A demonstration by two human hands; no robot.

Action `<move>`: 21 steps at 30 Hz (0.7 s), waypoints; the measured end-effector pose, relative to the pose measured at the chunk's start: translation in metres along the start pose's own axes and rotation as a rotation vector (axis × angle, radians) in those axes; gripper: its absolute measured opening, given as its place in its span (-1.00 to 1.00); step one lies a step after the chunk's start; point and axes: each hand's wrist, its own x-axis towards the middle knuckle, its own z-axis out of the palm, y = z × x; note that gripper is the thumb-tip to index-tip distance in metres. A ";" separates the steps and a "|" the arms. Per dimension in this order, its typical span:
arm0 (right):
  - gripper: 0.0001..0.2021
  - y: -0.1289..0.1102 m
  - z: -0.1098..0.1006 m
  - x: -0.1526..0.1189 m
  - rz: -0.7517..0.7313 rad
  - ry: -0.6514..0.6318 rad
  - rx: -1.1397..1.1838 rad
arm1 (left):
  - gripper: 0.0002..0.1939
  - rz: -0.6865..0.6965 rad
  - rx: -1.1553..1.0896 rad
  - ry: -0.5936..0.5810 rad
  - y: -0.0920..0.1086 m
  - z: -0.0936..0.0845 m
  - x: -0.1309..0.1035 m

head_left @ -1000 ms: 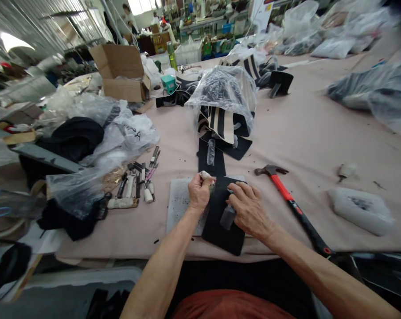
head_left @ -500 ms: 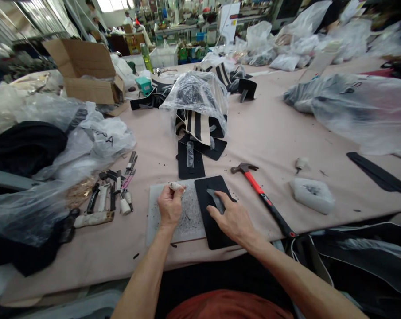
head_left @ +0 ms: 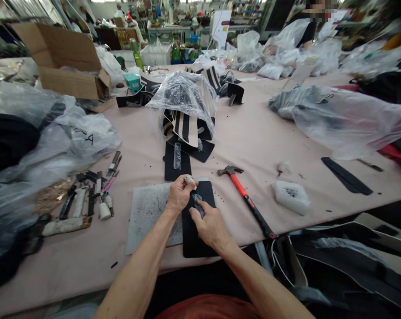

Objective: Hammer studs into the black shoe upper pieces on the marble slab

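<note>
My left hand (head_left: pixel 178 195) is closed around a small tool with a white wrapped grip (head_left: pixel 190 180); its working end is hard to make out. It is over the upper left part of a flat black panel (head_left: pixel 199 246). My right hand (head_left: pixel 212 223) pinches a grey, plastic-covered strip (head_left: pixel 197 203) on that panel, thumb and index finger at its sides. The two hands are close together, and the tool is just above the strip's far end. Under the panel's left side is a pale board (head_left: pixel 145 217) speckled with dark bits.
A claw hammer (head_left: pixel 245 195) with a red and black handle is to the right, beside a white block (head_left: pixel 290 197). Several hand tools (head_left: pixel 87 195) are grouped at left. Plastic-covered striped pieces (head_left: pixel 187 99), a cardboard box (head_left: pixel 67 66) and plastic bags (head_left: pixel 90 133) are farther back.
My left hand has moved right with the tool, from over the speckled board to the black panel. My right hand's fingers have closed more on the strip. The view has turned slightly right.
</note>
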 end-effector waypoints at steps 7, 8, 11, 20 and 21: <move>-0.47 -0.003 -0.005 0.002 0.010 -0.023 -0.016 | -0.81 0.033 0.158 -0.061 0.006 -0.001 -0.002; -0.47 -0.003 -0.006 0.002 0.011 -0.024 -0.022 | -0.82 0.040 0.174 -0.066 0.006 -0.001 -0.002; -0.48 -0.005 -0.006 0.002 0.016 -0.026 -0.042 | -0.85 0.062 0.215 -0.074 0.006 0.000 -0.001; -0.45 0.000 -0.027 0.002 -0.077 -0.085 0.002 | -0.92 0.164 0.406 -0.137 0.001 -0.003 0.000; -0.47 0.008 -0.037 0.005 -0.092 -0.026 0.008 | -0.92 0.178 0.428 -0.150 0.002 -0.004 -0.001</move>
